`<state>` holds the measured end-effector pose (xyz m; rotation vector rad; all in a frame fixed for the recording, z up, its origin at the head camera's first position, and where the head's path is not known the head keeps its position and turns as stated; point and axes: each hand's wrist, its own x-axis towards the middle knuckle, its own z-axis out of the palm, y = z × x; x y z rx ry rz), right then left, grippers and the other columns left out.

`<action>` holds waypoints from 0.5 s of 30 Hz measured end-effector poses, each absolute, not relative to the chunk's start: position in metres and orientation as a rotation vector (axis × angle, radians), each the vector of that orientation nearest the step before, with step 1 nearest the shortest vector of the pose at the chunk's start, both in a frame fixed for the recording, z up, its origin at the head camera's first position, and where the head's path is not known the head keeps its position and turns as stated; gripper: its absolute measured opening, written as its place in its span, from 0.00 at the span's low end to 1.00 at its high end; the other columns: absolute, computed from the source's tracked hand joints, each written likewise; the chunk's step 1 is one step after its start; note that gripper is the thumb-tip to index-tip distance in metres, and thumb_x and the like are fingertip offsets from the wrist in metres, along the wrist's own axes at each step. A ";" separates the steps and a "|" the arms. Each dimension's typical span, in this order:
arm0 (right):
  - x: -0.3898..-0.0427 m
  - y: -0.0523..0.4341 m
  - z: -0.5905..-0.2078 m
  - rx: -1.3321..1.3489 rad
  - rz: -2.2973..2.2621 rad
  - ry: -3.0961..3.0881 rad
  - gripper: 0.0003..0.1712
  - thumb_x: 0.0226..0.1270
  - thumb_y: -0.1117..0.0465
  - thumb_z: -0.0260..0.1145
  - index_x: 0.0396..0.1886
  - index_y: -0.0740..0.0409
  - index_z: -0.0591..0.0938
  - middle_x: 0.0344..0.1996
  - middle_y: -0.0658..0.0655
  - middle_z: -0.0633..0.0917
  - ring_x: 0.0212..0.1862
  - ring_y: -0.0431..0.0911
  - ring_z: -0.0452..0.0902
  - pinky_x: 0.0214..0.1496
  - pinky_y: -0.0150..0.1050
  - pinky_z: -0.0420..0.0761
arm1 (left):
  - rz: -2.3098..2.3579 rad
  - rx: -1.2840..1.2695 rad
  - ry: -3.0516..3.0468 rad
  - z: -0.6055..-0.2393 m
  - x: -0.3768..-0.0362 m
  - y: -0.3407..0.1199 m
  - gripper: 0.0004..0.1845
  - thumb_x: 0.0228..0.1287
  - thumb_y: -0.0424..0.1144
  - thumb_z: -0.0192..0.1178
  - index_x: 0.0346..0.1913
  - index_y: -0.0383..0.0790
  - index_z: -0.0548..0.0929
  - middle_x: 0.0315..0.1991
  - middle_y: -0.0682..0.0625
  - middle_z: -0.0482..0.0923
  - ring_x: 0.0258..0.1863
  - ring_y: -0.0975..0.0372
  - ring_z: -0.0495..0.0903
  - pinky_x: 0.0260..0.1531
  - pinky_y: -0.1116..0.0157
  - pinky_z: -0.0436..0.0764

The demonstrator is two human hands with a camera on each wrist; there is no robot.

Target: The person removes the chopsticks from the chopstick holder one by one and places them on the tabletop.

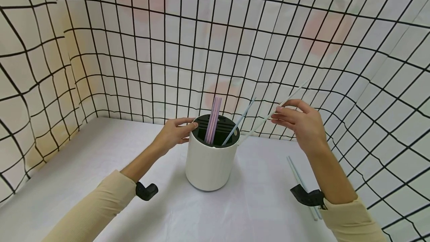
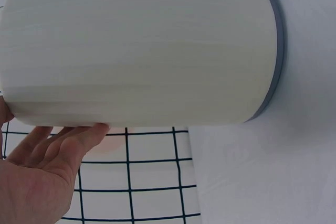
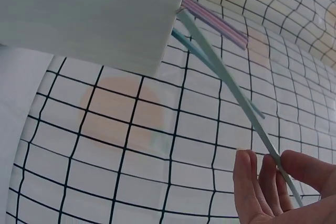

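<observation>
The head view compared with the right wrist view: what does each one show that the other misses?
Only the head view shows the left hand touching the white holder's rim, the holder's slotted black top, the white tabletop, and spare chopsticks lying on it. Only the right wrist view shows, close up, the fingertips pinching the pale chopstick. Both show the right hand, that chopstick, the pink chopsticks, a blue one and the grid backdrop.

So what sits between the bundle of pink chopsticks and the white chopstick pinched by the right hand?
In the head view, one pale blue chopstick leans in the white cylindrical holder between them.
</observation>
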<state>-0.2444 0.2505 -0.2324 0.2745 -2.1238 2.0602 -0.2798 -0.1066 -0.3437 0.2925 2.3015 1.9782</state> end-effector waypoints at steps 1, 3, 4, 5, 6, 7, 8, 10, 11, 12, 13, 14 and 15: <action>-0.244 0.252 -0.233 0.278 2.068 -2.116 0.17 0.67 0.61 0.73 0.47 0.65 0.78 0.34 0.54 0.91 0.38 0.49 0.91 0.50 0.39 0.89 | 1.979 0.290 2.302 -0.344 -0.280 -0.107 0.32 0.70 0.51 0.65 0.71 0.39 0.74 0.65 0.41 0.79 0.63 0.49 0.80 0.59 0.54 0.84; -0.245 0.256 -0.233 0.291 2.093 -2.095 0.15 0.66 0.62 0.73 0.46 0.65 0.78 0.33 0.54 0.90 0.38 0.49 0.91 0.49 0.40 0.90 | 1.978 0.283 2.302 -0.344 -0.280 -0.107 0.32 0.70 0.51 0.65 0.71 0.39 0.74 0.64 0.41 0.79 0.63 0.49 0.81 0.59 0.54 0.83; -0.245 0.257 -0.234 0.296 2.109 -2.091 0.15 0.66 0.63 0.73 0.46 0.65 0.78 0.33 0.55 0.90 0.37 0.50 0.91 0.49 0.41 0.90 | 1.977 0.280 2.302 -0.344 -0.281 -0.107 0.32 0.70 0.51 0.65 0.71 0.39 0.74 0.65 0.40 0.79 0.63 0.49 0.80 0.60 0.54 0.83; -0.245 0.259 -0.235 0.297 2.129 -2.087 0.15 0.66 0.64 0.73 0.46 0.65 0.77 0.33 0.56 0.90 0.37 0.50 0.91 0.48 0.42 0.90 | 1.976 0.277 2.302 -0.345 -0.281 -0.108 0.32 0.70 0.51 0.65 0.71 0.39 0.74 0.65 0.40 0.79 0.63 0.49 0.80 0.60 0.53 0.83; -0.245 0.260 -0.236 0.288 2.130 -2.099 0.16 0.66 0.64 0.73 0.46 0.65 0.77 0.32 0.55 0.89 0.36 0.50 0.91 0.48 0.42 0.90 | 1.976 0.273 2.303 -0.345 -0.281 -0.108 0.32 0.70 0.51 0.65 0.71 0.39 0.74 0.65 0.40 0.79 0.63 0.49 0.80 0.60 0.53 0.83; -0.245 0.262 -0.238 0.276 2.135 -2.112 0.16 0.66 0.64 0.73 0.46 0.65 0.77 0.33 0.55 0.89 0.36 0.49 0.91 0.48 0.43 0.90 | 1.977 0.270 2.303 -0.345 -0.281 -0.108 0.32 0.70 0.51 0.65 0.71 0.39 0.74 0.65 0.40 0.79 0.63 0.49 0.80 0.60 0.53 0.83; -0.245 0.264 -0.239 0.267 2.148 -2.124 0.17 0.66 0.64 0.73 0.47 0.65 0.76 0.33 0.55 0.89 0.36 0.49 0.91 0.48 0.43 0.90 | 1.978 0.268 2.301 -0.345 -0.281 -0.108 0.32 0.70 0.51 0.65 0.71 0.39 0.74 0.65 0.40 0.78 0.63 0.49 0.80 0.60 0.53 0.83; -0.245 0.268 -0.244 0.242 2.152 -2.164 0.17 0.66 0.64 0.73 0.48 0.65 0.76 0.34 0.54 0.88 0.35 0.49 0.90 0.49 0.43 0.90 | 1.983 0.268 2.294 -0.344 -0.281 -0.108 0.32 0.70 0.50 0.65 0.71 0.39 0.74 0.66 0.40 0.78 0.64 0.49 0.80 0.60 0.54 0.83; -0.246 0.270 -0.246 0.228 2.144 -2.192 0.17 0.67 0.63 0.73 0.48 0.65 0.76 0.35 0.53 0.87 0.35 0.48 0.90 0.49 0.42 0.90 | 1.985 0.268 2.290 -0.344 -0.281 -0.107 0.32 0.70 0.50 0.65 0.71 0.39 0.74 0.66 0.40 0.78 0.64 0.49 0.80 0.60 0.54 0.83; -0.247 0.273 -0.249 0.219 2.128 -2.226 0.16 0.67 0.63 0.72 0.48 0.64 0.76 0.35 0.52 0.87 0.36 0.48 0.90 0.49 0.41 0.90 | 1.986 0.268 2.287 -0.344 -0.281 -0.107 0.32 0.70 0.50 0.65 0.71 0.39 0.74 0.66 0.40 0.77 0.64 0.49 0.79 0.60 0.54 0.83; -0.247 0.275 -0.252 0.216 2.111 -2.260 0.16 0.68 0.62 0.71 0.49 0.64 0.76 0.35 0.52 0.87 0.36 0.47 0.90 0.49 0.41 0.90 | 1.988 0.268 2.284 -0.343 -0.280 -0.107 0.32 0.70 0.50 0.65 0.71 0.39 0.74 0.66 0.40 0.77 0.64 0.49 0.79 0.60 0.54 0.83; -0.248 0.278 -0.255 0.211 2.084 -2.298 0.15 0.69 0.62 0.71 0.49 0.63 0.77 0.36 0.51 0.87 0.36 0.47 0.90 0.49 0.40 0.90 | 1.989 0.268 2.283 -0.343 -0.280 -0.107 0.32 0.70 0.50 0.65 0.71 0.39 0.74 0.66 0.40 0.77 0.64 0.49 0.79 0.60 0.54 0.83; -0.249 0.281 -0.258 0.204 2.069 -2.328 0.15 0.70 0.62 0.70 0.49 0.63 0.77 0.36 0.50 0.87 0.37 0.46 0.90 0.49 0.39 0.90 | 1.990 0.266 2.282 -0.343 -0.280 -0.107 0.32 0.70 0.50 0.65 0.71 0.39 0.74 0.66 0.40 0.77 0.64 0.49 0.79 0.60 0.54 0.83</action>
